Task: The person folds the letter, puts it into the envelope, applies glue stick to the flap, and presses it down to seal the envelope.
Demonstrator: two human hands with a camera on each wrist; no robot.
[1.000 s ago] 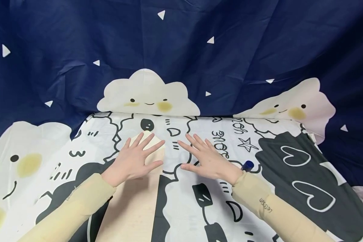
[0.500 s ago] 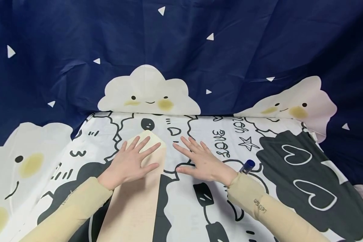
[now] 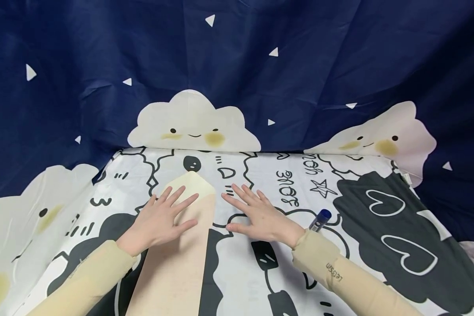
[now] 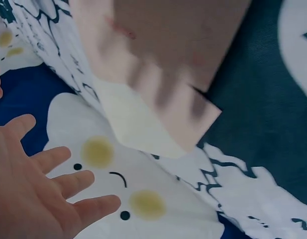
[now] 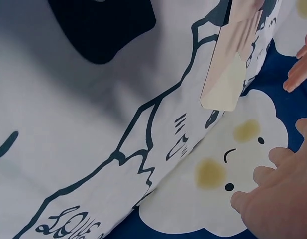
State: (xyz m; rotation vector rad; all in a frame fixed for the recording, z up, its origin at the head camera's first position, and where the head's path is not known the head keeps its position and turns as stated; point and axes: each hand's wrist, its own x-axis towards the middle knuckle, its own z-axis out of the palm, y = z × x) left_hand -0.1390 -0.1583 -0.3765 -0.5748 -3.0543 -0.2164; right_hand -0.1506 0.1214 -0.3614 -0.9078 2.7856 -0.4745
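A long, flat, pale peach paper piece (image 3: 177, 263) with a cream pointed end lies on the patterned cloth; it resembles an envelope with its flap unfolded. My left hand (image 3: 158, 221) is over its left side, fingers spread and straight, casting finger shadows on it in the left wrist view. Over the white cloth to the right, my right hand (image 3: 262, 219) also has its fingers spread, and it holds nothing. Beside the right cuff lies a marker or pen with a dark blue cap (image 3: 323, 215); the sleeve hides its lower part.
The black-and-white printed cloth (image 3: 256, 281) covers the work surface up to a straight far edge. Behind it hangs a navy curtain (image 3: 237, 52) with white triangles and smiling clouds (image 3: 193, 118).
Both hands have drawn back a little toward me and slightly left, fingers still spread. More of the paper's cream end and of the marker now shows. The paper has stayed in place.
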